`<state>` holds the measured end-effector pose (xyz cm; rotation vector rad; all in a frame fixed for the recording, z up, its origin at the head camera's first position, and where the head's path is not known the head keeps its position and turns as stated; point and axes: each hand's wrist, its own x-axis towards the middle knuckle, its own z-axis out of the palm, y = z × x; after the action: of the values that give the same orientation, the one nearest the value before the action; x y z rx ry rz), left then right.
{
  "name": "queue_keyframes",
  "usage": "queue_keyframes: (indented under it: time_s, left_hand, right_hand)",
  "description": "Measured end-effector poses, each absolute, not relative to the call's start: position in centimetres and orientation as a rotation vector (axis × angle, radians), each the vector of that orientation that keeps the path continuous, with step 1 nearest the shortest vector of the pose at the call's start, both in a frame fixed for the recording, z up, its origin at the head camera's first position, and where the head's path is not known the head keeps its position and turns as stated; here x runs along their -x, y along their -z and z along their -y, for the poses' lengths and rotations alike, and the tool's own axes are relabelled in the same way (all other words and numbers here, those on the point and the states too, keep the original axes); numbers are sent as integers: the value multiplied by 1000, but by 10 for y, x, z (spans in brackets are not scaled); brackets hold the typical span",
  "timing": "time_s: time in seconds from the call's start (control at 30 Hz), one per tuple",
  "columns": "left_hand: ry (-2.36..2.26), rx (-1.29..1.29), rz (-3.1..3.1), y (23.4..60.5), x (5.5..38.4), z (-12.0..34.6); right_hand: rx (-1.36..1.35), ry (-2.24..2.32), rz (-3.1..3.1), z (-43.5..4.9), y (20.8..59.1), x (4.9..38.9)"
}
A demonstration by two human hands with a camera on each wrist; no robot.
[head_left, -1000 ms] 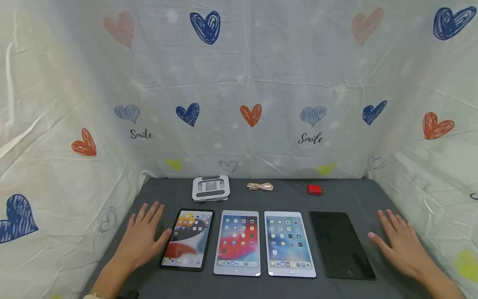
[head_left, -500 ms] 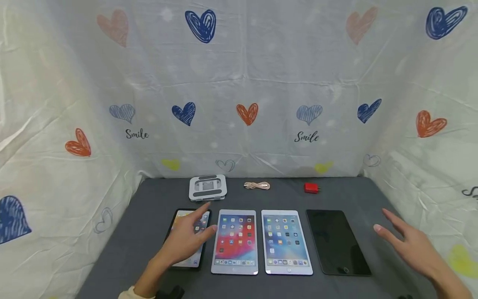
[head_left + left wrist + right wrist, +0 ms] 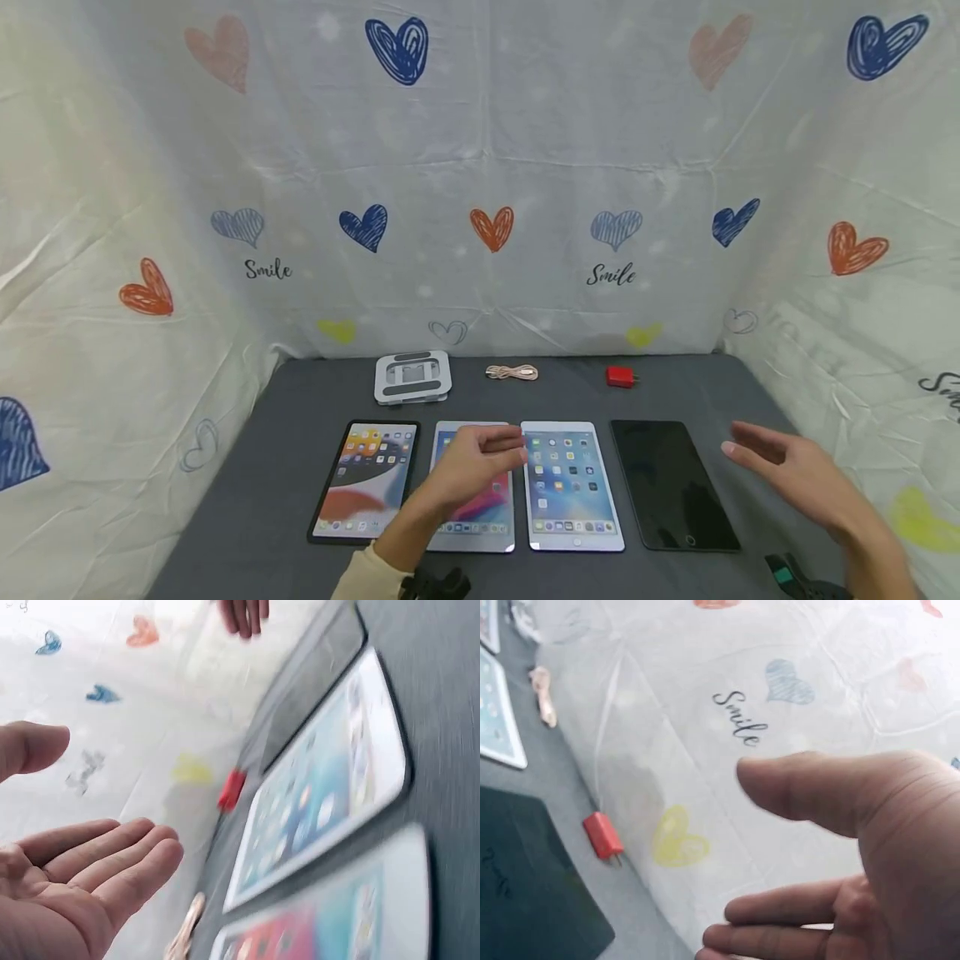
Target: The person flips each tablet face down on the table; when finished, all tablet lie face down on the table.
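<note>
My left hand [image 3: 474, 465] hovers over the white tablet with the red and blue screen [image 3: 486, 521], hiding part of it. Its fingers are extended and its palm holds nothing, as the left wrist view shows. Just right of those fingertips lies a second white tablet with a blue screen [image 3: 573, 483]. To the right of the black tablet with a dark screen [image 3: 671, 492] my right hand [image 3: 802, 475] is raised, thumb apart from the fingers, with nothing in it. A dark-framed tablet with a lit screen [image 3: 366, 483] lies at the left end of the row.
Behind the tablets stand a folded silver stand [image 3: 412, 377], a bundled beige cable [image 3: 512, 372] and a red charger plug [image 3: 620, 377]. The grey table [image 3: 285, 433] is enclosed at the back and sides by a white cloth [image 3: 420, 150] printed with hearts.
My left hand has moved right, from beside the leftmost tablet across to the white tablets. The right hand has lifted and turned its palm inward. The tablets stay put.
</note>
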<state>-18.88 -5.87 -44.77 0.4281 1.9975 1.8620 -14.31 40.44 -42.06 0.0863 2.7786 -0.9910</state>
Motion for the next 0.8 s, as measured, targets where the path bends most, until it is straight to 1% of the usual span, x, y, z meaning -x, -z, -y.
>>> queue_keyframes:
  time_s: [0.2, 0.43, 0.8]
  left_hand:
    - [-1925, -322, -1796, 457, 188, 14]
    - [-2008, -176, -1662, 471, 190, -33]
    - [-1984, -25, -1596, 487, 191, -83]
  right_hand:
    - [-106, 1013, -2711, -401, 422, 148]
    - [-125, 1111, -2600, -402, 438, 153]
    - [-213, 1252, -2467, -402, 461, 158]
